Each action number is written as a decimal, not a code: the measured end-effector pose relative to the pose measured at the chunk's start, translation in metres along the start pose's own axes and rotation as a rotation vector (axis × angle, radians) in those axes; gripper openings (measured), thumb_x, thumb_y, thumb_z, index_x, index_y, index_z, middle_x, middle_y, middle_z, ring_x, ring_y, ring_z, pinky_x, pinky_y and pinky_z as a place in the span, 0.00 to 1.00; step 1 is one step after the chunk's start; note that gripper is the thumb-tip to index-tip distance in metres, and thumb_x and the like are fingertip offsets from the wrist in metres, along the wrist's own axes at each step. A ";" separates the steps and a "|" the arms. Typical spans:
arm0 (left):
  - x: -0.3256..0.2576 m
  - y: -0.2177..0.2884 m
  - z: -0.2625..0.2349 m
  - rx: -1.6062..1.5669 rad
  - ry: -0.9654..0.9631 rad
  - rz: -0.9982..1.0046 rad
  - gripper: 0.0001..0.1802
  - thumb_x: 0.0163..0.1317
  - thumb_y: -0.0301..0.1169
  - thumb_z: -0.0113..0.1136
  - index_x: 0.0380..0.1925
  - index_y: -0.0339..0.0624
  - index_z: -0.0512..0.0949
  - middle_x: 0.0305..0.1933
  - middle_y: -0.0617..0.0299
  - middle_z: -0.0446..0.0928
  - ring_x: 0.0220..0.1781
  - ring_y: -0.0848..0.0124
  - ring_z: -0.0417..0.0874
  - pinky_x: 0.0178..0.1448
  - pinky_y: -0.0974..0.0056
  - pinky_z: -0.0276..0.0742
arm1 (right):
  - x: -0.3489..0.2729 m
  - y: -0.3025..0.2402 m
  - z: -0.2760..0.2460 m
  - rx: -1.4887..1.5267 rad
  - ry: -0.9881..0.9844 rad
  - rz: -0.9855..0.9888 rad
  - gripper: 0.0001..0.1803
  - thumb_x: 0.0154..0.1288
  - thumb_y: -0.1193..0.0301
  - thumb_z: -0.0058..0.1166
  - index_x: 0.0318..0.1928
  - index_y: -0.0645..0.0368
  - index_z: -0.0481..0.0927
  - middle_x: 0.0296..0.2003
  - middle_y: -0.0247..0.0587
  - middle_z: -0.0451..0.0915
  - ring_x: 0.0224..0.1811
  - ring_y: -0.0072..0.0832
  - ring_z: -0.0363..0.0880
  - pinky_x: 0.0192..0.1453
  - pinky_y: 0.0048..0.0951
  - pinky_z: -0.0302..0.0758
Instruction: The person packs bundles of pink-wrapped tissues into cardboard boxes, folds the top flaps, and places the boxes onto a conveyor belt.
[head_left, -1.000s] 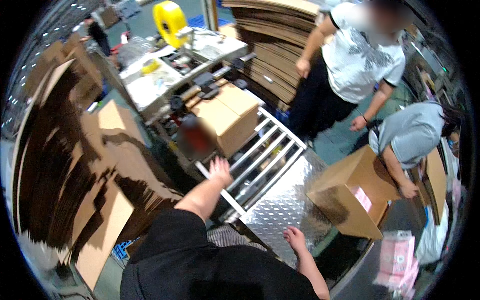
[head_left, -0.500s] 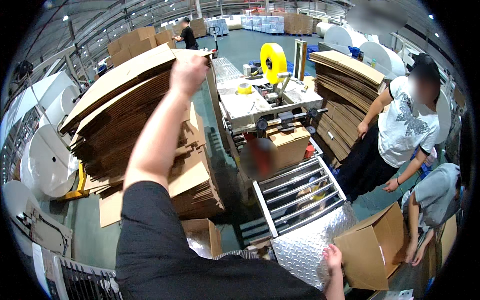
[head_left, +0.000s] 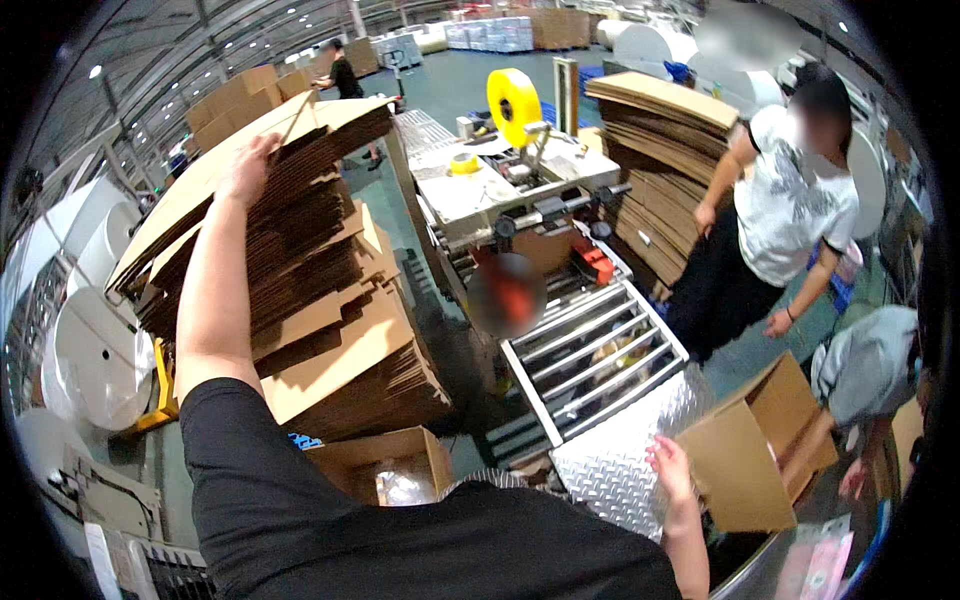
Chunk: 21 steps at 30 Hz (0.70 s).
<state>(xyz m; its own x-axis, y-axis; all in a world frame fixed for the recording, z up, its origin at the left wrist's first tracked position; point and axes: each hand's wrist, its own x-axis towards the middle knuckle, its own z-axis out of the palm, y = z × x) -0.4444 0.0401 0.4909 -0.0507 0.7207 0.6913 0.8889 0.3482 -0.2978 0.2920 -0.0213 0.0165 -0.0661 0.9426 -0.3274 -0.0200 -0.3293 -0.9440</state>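
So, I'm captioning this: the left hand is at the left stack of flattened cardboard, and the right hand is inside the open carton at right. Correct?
No: the head view shows the right hand outside that carton, over the diamond-plate sheet. The left hand is at the left stack of flattened cardboard.

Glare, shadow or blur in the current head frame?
Head view: glare whitens the metal plate; below the left hand, the cardboard stack shows dark, shadowed edges; a round blurred patch hides part of something red near the roller conveyor; corners are black.
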 end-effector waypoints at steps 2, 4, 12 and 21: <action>0.007 -0.025 -0.010 0.032 0.010 0.045 0.11 0.68 0.30 0.49 0.48 0.52 0.74 0.42 0.55 0.79 0.48 0.56 0.80 0.51 0.52 0.76 | -0.004 0.001 0.004 0.019 0.012 -0.027 0.21 0.69 0.78 0.47 0.61 0.67 0.69 0.45 0.44 0.80 0.41 0.25 0.80 0.43 0.23 0.78; 0.027 -0.023 -0.024 -0.101 0.180 0.194 0.07 0.68 0.32 0.49 0.44 0.50 0.74 0.40 0.55 0.80 0.44 0.55 0.82 0.47 0.52 0.77 | 0.002 0.010 -0.006 -0.158 0.006 -0.129 0.20 0.68 0.78 0.49 0.59 0.69 0.71 0.47 0.44 0.79 0.42 0.25 0.80 0.46 0.25 0.78; -0.009 0.344 -0.252 -0.314 0.840 1.110 0.11 0.70 0.39 0.53 0.36 0.44 0.75 0.33 0.53 0.77 0.34 0.59 0.82 0.38 0.57 0.77 | -0.033 -0.155 0.015 -0.438 0.269 -0.612 0.37 0.56 0.68 0.66 0.66 0.60 0.67 0.58 0.47 0.76 0.62 0.38 0.73 0.64 0.38 0.70; 0.025 0.432 -0.235 -1.032 0.884 0.936 0.11 0.70 0.38 0.52 0.37 0.43 0.75 0.32 0.54 0.77 0.33 0.61 0.82 0.34 0.60 0.75 | -0.130 -0.150 -0.067 -0.628 0.283 -0.578 0.56 0.43 0.64 0.75 0.73 0.53 0.56 0.70 0.47 0.62 0.71 0.44 0.61 0.74 0.38 0.57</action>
<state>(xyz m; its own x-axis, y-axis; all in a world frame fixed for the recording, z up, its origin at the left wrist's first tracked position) 0.0456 0.0678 0.5348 0.5815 -0.2315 0.7799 0.3867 -0.7648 -0.5153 0.3708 -0.0906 0.1978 0.0348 0.9574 0.2865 0.5803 0.2141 -0.7858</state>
